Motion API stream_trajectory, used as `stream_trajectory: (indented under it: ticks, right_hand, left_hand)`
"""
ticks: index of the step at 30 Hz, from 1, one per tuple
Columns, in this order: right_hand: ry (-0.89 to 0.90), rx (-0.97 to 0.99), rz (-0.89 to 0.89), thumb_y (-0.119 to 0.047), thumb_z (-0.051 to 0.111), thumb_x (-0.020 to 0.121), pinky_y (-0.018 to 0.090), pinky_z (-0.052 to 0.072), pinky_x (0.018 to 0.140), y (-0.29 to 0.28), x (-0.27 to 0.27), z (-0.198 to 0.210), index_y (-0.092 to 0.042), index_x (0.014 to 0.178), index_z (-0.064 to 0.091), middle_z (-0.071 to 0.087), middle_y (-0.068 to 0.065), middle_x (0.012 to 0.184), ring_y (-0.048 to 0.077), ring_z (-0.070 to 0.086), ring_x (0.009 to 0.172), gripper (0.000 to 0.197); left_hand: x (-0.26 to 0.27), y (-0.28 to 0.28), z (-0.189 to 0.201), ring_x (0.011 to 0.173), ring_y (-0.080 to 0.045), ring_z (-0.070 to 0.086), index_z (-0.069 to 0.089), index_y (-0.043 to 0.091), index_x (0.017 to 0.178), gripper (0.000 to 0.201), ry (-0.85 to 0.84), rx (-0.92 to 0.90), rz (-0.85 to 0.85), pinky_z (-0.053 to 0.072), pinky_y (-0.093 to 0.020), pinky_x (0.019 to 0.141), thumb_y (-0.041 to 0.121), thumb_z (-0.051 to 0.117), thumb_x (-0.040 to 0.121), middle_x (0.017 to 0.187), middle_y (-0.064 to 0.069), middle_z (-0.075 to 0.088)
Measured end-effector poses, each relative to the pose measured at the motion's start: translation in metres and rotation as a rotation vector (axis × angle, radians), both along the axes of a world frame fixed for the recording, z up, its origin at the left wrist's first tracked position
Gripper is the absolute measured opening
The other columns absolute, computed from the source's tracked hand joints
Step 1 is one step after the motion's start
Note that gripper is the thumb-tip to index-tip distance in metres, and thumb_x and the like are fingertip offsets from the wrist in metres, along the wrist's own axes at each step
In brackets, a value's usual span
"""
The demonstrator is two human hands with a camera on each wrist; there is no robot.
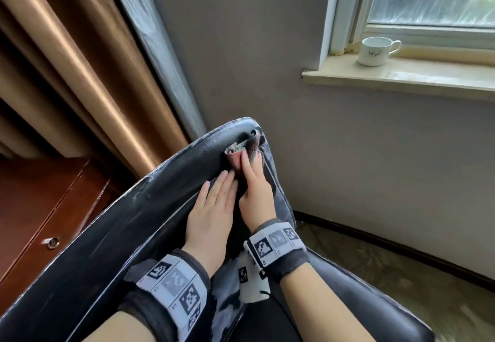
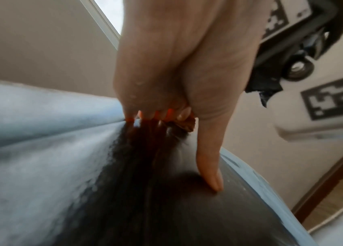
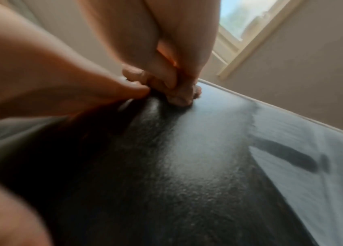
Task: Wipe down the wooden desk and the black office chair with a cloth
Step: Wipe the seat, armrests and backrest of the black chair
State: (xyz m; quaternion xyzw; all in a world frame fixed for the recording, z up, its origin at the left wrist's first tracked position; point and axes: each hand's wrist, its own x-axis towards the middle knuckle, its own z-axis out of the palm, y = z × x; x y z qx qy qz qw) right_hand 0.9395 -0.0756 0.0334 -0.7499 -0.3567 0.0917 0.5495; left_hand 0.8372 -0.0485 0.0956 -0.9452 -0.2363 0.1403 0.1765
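The cloth is a small bunched rag, pinkish and grey, pushed into the dark crease near the top corner of the black office chair, at about 12 o'clock from both hands. The right hand has its fingers together and curled down over the wad, clamping it against the leather, so the pressure goes into the seam where dust would collect. In the right wrist view the fingertips close on crumpled folds of the cloth right at the chair's edge.

The left hand lies flat just beside it, at about 9 o'clock from the right, with its 4 visible fingers straight, close together and holding nothing. I judge it is there to brace the backrest so the chair does not swivel or rock under the rubbing. The leather around them shows pale, streaky smears along the rim, so this part of the job looks only partly done.

The wooden desk sits at about 9 o'clock from the chair, reddish-brown, with a small metal lock on its front; nobody touches it now. Behind it hangs a bronze curtain. At about 2 o'clock from the hands, well apart from the chair, a white cup stands upright on the windowsill.
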Motion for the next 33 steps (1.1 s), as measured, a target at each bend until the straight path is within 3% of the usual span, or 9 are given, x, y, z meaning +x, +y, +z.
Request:
stream_trajectory:
  ticks: [3, 7, 12, 16, 20, 22, 27, 29, 33]
  right_hand:
    - [0.079, 0.055, -0.055, 0.025, 0.036, 0.071, 0.016, 0.020, 0.113, -0.006, 0.013, -0.013, -0.032, 0.145, 0.028, 0.013, -0.009, 0.156, 0.008, 0.017, 0.143, 0.093]
    - [0.296, -0.112, -0.175, 0.020, 0.030, 0.071, 0.006, 0.026, 0.097, -0.029, 0.031, -0.041, -0.031, 0.145, 0.028, 0.030, -0.004, 0.151, 0.018, 0.039, 0.134, 0.089]
    - [0.174, -0.127, -0.030, 0.016, 0.033, 0.067, 0.006, 0.033, 0.076, -0.031, 0.070, -0.007, -0.034, 0.134, 0.047, 0.067, 0.008, 0.110, 0.023, 0.059, 0.102, 0.085]
    - [0.189, -0.150, -0.029, 0.019, 0.031, 0.068, -0.005, 0.030, 0.080, -0.040, 0.059, -0.023, -0.031, 0.138, 0.042, 0.060, -0.005, 0.119, 0.007, 0.054, 0.103, 0.087]
    - [0.233, -0.342, 0.008, 0.016, 0.036, 0.069, 0.008, 0.032, 0.087, -0.056, 0.063, -0.051, -0.028, 0.137, 0.045, 0.062, 0.008, 0.122, 0.018, 0.055, 0.116, 0.082]
    - [0.153, -0.255, 0.009, 0.016, 0.037, 0.066, 0.009, 0.035, 0.079, -0.046, 0.071, -0.031, -0.032, 0.133, 0.050, 0.067, 0.006, 0.108, 0.014, 0.058, 0.104, 0.083]
    - [0.106, 0.055, 0.071, 0.020, 0.030, 0.070, -0.010, 0.020, 0.090, -0.007, 0.063, 0.016, -0.023, 0.140, 0.041, 0.043, 0.001, 0.144, 0.001, 0.038, 0.129, 0.083]
    - [0.184, -0.025, 0.059, 0.017, 0.030, 0.074, -0.006, 0.023, 0.088, -0.012, 0.060, -0.006, -0.027, 0.141, 0.039, 0.046, -0.002, 0.139, 0.005, 0.041, 0.128, 0.080]
    - [0.249, -0.292, 0.039, 0.013, 0.034, 0.076, 0.010, 0.030, 0.073, -0.033, 0.063, -0.025, -0.024, 0.138, 0.044, 0.065, 0.015, 0.112, 0.030, 0.058, 0.110, 0.073]
  left_hand:
    - [0.006, 0.005, -0.002, 0.130, -0.021, -0.036, -0.034, 0.002, 0.132, 0.073, -0.005, -0.021, -0.004, -0.015, -0.039, 0.114, 0.003, 0.029, 0.096, 0.137, -0.008, -0.043]
    - [0.007, 0.003, -0.006, 0.129, -0.025, -0.037, -0.032, -0.001, 0.137, 0.087, 0.013, 0.020, -0.002, -0.015, -0.041, 0.113, 0.001, 0.043, 0.091, 0.138, -0.013, -0.043]
    - [0.019, 0.002, -0.007, 0.140, -0.028, -0.028, -0.029, -0.002, 0.139, 0.087, 0.032, 0.064, -0.037, -0.012, -0.042, 0.116, 0.004, 0.044, 0.091, 0.148, -0.016, -0.035]
    - [0.022, 0.002, -0.007, 0.140, -0.028, -0.027, -0.030, -0.001, 0.139, 0.087, 0.028, 0.066, -0.031, -0.012, -0.042, 0.116, 0.002, 0.042, 0.092, 0.150, -0.015, -0.034]
    - [0.023, 0.002, -0.007, 0.141, -0.027, -0.026, -0.032, -0.001, 0.137, 0.090, 0.035, 0.068, -0.019, -0.014, -0.042, 0.114, 0.001, 0.045, 0.090, 0.143, -0.014, -0.041]
    - [0.026, 0.000, -0.008, 0.141, -0.027, -0.026, -0.032, -0.001, 0.137, 0.086, 0.027, 0.059, -0.024, -0.014, -0.042, 0.114, 0.000, 0.041, 0.091, 0.138, -0.013, -0.043]
    - [0.024, 0.005, -0.007, 0.140, -0.028, -0.027, -0.033, 0.000, 0.136, 0.080, 0.030, 0.070, -0.049, -0.014, -0.041, 0.114, 0.004, 0.035, 0.093, 0.141, -0.013, -0.042]
    - [0.022, 0.007, -0.007, 0.140, -0.027, -0.027, -0.033, 0.000, 0.136, 0.085, 0.041, 0.071, -0.037, -0.013, -0.041, 0.115, 0.004, 0.039, 0.092, 0.140, -0.013, -0.042]
    - [0.020, 0.002, -0.006, 0.140, -0.028, -0.027, -0.031, -0.001, 0.138, 0.086, 0.047, 0.046, -0.008, -0.010, -0.043, 0.118, 0.002, 0.041, 0.092, 0.137, -0.013, -0.044]
